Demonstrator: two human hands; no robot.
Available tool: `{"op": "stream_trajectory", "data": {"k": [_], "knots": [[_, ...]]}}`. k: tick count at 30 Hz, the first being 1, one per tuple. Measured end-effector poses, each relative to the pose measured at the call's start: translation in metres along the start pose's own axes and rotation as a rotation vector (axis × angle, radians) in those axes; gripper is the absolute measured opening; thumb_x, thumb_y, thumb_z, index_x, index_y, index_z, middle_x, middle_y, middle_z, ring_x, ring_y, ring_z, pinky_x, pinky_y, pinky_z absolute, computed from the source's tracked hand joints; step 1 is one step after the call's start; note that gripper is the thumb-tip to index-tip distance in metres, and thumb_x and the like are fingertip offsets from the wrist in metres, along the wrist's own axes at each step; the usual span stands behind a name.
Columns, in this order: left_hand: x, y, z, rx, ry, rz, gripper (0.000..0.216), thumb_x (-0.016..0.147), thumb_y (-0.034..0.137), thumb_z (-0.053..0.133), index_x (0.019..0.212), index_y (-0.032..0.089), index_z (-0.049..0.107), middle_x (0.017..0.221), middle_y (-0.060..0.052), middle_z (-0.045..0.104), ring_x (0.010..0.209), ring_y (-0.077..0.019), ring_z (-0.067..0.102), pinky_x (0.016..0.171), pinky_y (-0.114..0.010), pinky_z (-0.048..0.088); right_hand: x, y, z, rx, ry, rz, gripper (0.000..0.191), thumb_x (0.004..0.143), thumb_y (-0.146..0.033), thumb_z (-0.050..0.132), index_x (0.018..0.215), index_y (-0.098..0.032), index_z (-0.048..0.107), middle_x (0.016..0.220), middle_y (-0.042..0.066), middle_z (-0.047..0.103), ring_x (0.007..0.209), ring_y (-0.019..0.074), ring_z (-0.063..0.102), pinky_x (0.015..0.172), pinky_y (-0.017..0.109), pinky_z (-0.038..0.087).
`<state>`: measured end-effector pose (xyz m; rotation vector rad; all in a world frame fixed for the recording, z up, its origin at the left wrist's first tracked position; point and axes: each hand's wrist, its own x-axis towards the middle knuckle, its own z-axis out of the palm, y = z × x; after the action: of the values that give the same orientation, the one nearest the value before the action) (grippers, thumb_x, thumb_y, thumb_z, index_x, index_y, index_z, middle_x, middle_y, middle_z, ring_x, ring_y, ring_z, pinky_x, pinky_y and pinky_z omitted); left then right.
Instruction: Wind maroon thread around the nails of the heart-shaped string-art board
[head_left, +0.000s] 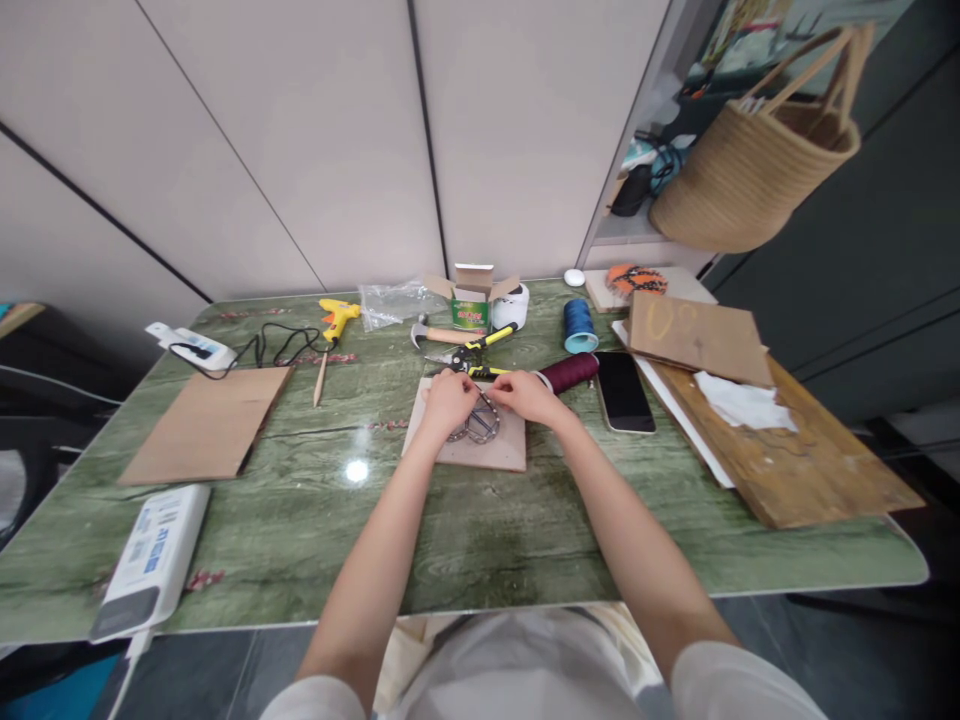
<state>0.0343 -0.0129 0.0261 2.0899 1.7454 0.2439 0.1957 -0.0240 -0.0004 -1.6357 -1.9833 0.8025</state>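
Note:
A small square wooden board (504, 452) lies on the green table (465, 520), studded with a ring of nails and dark blue thread (481, 428). My left hand (448, 400) rests on the board's upper left, fingers curled over the nail ring. My right hand (525, 395) is at the upper right, fingers pinched close to the thread; what they pinch is too small to make out. Just beyond lie yellow-handled snips (472, 355), a hammer (435, 334), a dark red thread spool (571, 372) and a blue spool (580, 326).
A phone (624, 391) and stacked wooden boards (780, 440) lie at the right. A cardboard sheet (206, 424), a glue gun (336, 318), a power strip (193, 346) and a white box (154, 560) are on the left. A small open carton (472, 300) stands at the back. A woven basket (757, 160) hangs at upper right.

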Motion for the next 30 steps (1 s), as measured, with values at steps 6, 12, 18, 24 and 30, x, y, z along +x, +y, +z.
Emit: {"op": "stream_trajectory", "data": {"k": [6,12,18,24,30], "knots": [[-0.0065,0.0029,-0.0012,-0.021,0.038,-0.013,0.023,0.081,0.03,0.047,0.085,0.021,0.068,0.099,-0.007,0.061,0.098,-0.0202,0.052,0.082,-0.029,0.039,-0.0006,-0.0009,-0.0007,0.022,-0.004,-0.017,0.025,0.08,-0.035,0.054,0.072,-0.015,0.066,0.065,0.002,0.066,0.061,0.011,0.054,0.057,0.02,0.031],[-0.0083,0.0035,0.0,-0.046,0.092,0.005,0.023,0.081,0.028,0.046,0.085,0.022,0.067,0.097,-0.006,0.062,0.097,-0.0202,0.052,0.082,-0.03,0.04,-0.0006,-0.0011,-0.0034,0.025,-0.005,-0.019,0.025,0.08,-0.035,0.054,0.072,-0.015,0.066,0.063,0.001,0.064,0.06,0.0106,0.053,0.056,0.021,0.031],[-0.0075,0.0036,-0.0031,-0.065,0.077,0.033,0.023,0.08,0.03,0.047,0.084,0.021,0.068,0.096,-0.006,0.062,0.097,-0.0199,0.053,0.081,-0.028,0.04,-0.0001,0.0052,-0.0073,0.081,-0.035,-0.037,0.028,0.08,-0.038,0.053,0.071,-0.015,0.065,0.062,-0.001,0.062,0.058,0.0102,0.05,0.055,0.02,0.031],[-0.0072,0.0004,-0.0022,0.008,0.039,-0.015,0.025,0.077,0.035,0.049,0.083,0.023,0.07,0.098,-0.006,0.063,0.101,-0.0226,0.052,0.081,-0.031,0.039,-0.0001,0.0057,-0.0066,0.123,-0.092,-0.048,0.026,0.079,-0.037,0.053,0.074,-0.015,0.067,0.065,0.0,0.063,0.059,0.0104,0.052,0.057,0.021,0.034],[-0.0108,-0.0023,-0.0003,0.032,0.023,-0.017,0.024,0.077,0.033,0.049,0.08,0.023,0.07,0.099,-0.006,0.063,0.102,-0.0224,0.051,0.08,-0.03,0.039,-0.0014,0.0026,-0.0053,0.151,-0.14,-0.069,0.025,0.078,-0.035,0.053,0.076,-0.015,0.067,0.062,-0.001,0.062,0.058,0.0106,0.052,0.057,0.021,0.036]]}}
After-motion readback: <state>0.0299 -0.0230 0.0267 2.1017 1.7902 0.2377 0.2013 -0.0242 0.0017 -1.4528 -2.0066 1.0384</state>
